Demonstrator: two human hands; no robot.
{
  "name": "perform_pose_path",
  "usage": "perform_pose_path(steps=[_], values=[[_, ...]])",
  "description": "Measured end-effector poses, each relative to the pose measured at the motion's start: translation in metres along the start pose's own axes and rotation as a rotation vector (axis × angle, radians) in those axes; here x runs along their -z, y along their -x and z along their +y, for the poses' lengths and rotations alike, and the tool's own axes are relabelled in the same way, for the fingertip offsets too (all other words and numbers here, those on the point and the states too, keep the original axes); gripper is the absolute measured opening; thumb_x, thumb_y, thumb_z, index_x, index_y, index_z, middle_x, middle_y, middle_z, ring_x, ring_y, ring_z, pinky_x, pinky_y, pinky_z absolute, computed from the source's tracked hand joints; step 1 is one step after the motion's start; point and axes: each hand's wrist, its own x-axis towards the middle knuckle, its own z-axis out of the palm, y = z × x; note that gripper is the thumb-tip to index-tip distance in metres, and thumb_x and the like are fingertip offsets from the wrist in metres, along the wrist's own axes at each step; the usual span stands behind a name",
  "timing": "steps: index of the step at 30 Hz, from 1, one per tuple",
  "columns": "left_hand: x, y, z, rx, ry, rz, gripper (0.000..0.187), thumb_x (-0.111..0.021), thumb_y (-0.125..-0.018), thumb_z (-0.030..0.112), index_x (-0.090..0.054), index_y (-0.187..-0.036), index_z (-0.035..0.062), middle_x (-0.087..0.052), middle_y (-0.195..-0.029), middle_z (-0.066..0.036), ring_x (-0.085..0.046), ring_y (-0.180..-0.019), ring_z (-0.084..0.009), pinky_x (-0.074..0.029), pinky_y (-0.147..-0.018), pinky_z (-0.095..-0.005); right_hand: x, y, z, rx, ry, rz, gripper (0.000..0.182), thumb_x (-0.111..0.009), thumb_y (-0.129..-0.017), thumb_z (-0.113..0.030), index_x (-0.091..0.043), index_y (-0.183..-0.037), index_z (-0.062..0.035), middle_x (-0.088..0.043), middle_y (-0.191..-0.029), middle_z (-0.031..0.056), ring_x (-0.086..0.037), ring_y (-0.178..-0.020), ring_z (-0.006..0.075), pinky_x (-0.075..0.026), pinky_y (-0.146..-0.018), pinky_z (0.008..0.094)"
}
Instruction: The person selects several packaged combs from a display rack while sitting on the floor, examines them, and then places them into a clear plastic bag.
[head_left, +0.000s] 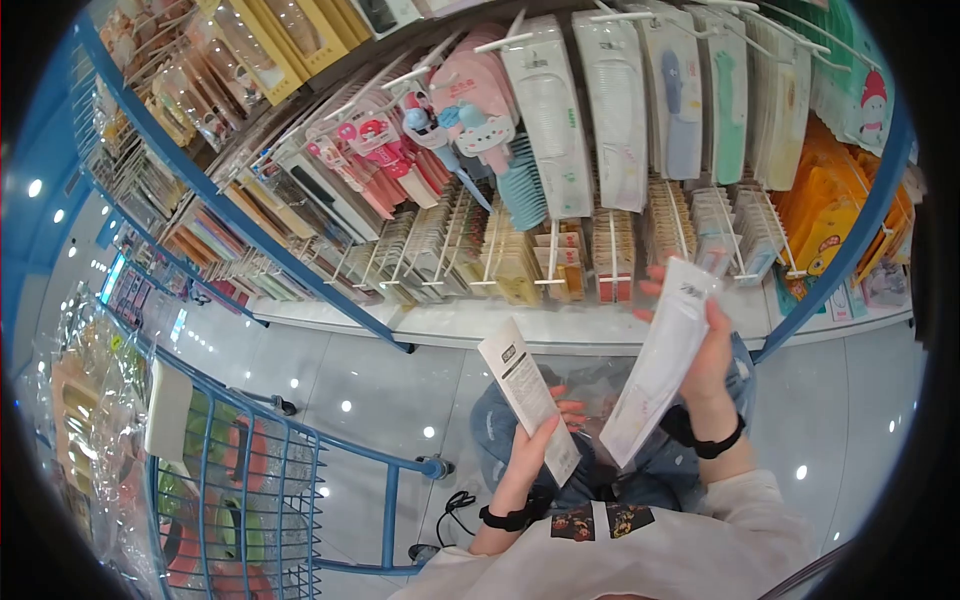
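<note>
My left hand (pixel 540 440) is closed on a narrow white package (pixel 528 400) with a black label and printed text, tilted with its top to the left. To its right, my right hand (pixel 705 345) grips a long clear-and-white packet (pixel 660 360), which leans the other way, its lower end near my lap. The two packages are apart. Beneath them, between my knees, lies some clear plastic (pixel 600 380), partly hidden by the packages and hands.
Ahead stands a shelf rack with packaged combs (pixel 550 120) on hooks, smaller packets below, and orange packages (pixel 825 205) at the right. A white ledge (pixel 560 325) runs along its base. On the left is a blue wire cart (pixel 235 480) holding wrapped goods.
</note>
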Motion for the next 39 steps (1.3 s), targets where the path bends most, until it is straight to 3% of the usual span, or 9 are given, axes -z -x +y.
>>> perform_pose_path(steps=[2, 5, 11, 14, 15, 18, 23, 32, 39], values=[[0.007, 0.001, 0.003, -0.015, 0.01, 0.017, 0.047, -0.046, -0.086, 0.015, -0.03, -0.126, -0.004, -0.054, -0.106, -0.019, -0.057, -0.091, -0.0254, -0.046, -0.079, -0.0351, 0.001, -0.008, -0.018, 0.023, 0.11, -0.023, 0.058, -0.036, -0.086, -0.037, -0.031, -0.13, 0.0006, -0.048, -0.12, 0.017, -0.053, -0.103, 0.0228, -0.046, -0.082, 0.0364], [0.014, 0.003, 0.007, -0.025, 0.028, 0.046, 0.045, -0.044, -0.087, 0.013, -0.03, -0.127, -0.0033, -0.055, -0.106, -0.017, -0.057, -0.091, -0.024, -0.046, -0.079, -0.0337, -0.018, -0.025, -0.047, 0.015, 0.293, -0.085, 0.042, -0.041, -0.088, -0.02, -0.04, -0.124, 0.0024, -0.054, -0.11, 0.0163, -0.056, -0.096, 0.0204, -0.046, -0.081, 0.0319], [0.01, 0.0, 0.004, -0.036, 0.023, 0.092, 0.046, -0.047, -0.085, 0.015, -0.031, -0.125, -0.0037, -0.055, -0.103, -0.02, -0.058, -0.089, -0.0261, -0.048, -0.076, -0.0348, -0.042, -0.092, -0.053, 0.27, 0.615, -0.223, 0.021, -0.05, -0.086, -0.006, -0.053, -0.105, 0.002, -0.058, -0.096, 0.0055, -0.053, -0.09, 0.0098, -0.041, -0.079, 0.0225], [0.008, 0.0, 0.003, -0.021, 0.025, 0.09, 0.046, -0.047, -0.085, 0.016, -0.032, -0.124, -0.004, -0.056, -0.102, -0.02, -0.059, -0.088, -0.027, -0.048, -0.077, -0.0358, -0.061, -0.127, -0.04, 0.759, 0.815, -0.192, 0.025, -0.053, -0.08, -0.001, -0.051, -0.106, 0.0003, -0.057, -0.093, 0.0071, -0.053, -0.088, 0.0127, -0.04, -0.079, 0.0229], [0.007, -0.002, 0.002, -0.015, 0.036, 0.089, 0.046, -0.047, -0.085, 0.016, -0.032, -0.124, -0.0041, -0.056, -0.102, -0.02, -0.059, -0.087, -0.0271, -0.048, -0.076, -0.0361, -0.068, -0.129, -0.041, 0.559, 0.679, -0.207, 0.023, -0.053, -0.08, -0.001, -0.052, -0.103, -0.0003, -0.058, -0.093, 0.0074, -0.055, -0.087, 0.0142, -0.041, -0.079, 0.024], [0.012, 0.001, 0.002, -0.002, 0.035, 0.107, 0.047, -0.047, -0.085, 0.017, -0.031, -0.124, -0.0043, -0.055, -0.102, -0.02, -0.059, -0.088, -0.0275, -0.048, -0.076, -0.037, -0.082, -0.155, -0.037, 0.809, 0.704, -0.233, 0.019, -0.053, -0.08, -0.002, -0.054, -0.1, 0.0001, -0.059, -0.091, 0.0073, -0.056, -0.085, 0.0135, -0.041, -0.077, 0.0239], [0.018, 0.002, 0.005, 0.006, -0.011, 0.123, 0.048, -0.047, -0.085, 0.02, -0.031, -0.124, -0.0043, -0.055, -0.103, -0.021, -0.058, -0.089, -0.0287, -0.048, -0.077, -0.0385, -0.105, -0.179, -0.033, 0.942, 0.804, -0.17, 0.01, -0.056, -0.078, -0.003, -0.062, -0.086, -0.0019, -0.061, -0.083, 0.0099, -0.059, -0.075, 0.0224, -0.047, -0.064, 0.0282], [0.033, -0.001, -0.007, 0.03, 0.028, 0.128, 0.05, -0.049, -0.084, 0.021, -0.031, -0.124, -0.0028, -0.054, -0.104, -0.021, -0.058, -0.09, -0.0305, -0.048, -0.077, -0.0406, -0.111, -0.199, -0.023, 0.997, 0.781, -0.192, 0.009, -0.06, -0.076, -0.008, -0.063, -0.084, -0.0034, -0.06, -0.08, 0.0094, -0.059, -0.07, 0.023, -0.046, -0.062, 0.0282], [0.025, 0.003, -0.007, 0.068, 0.037, 0.124, 0.048, -0.048, -0.085, 0.02, -0.031, -0.125, -0.0012, -0.054, -0.104, -0.02, -0.058, -0.09, -0.0292, -0.047, -0.078, -0.0403, -0.109, -0.198, -0.03, 0.815, 0.84, -0.234, 0.016, -0.061, -0.074, -0.014, -0.061, -0.086, -0.0034, -0.062, -0.077, 0.0104, -0.06, -0.074, 0.0256, -0.046, -0.068, 0.0323]])
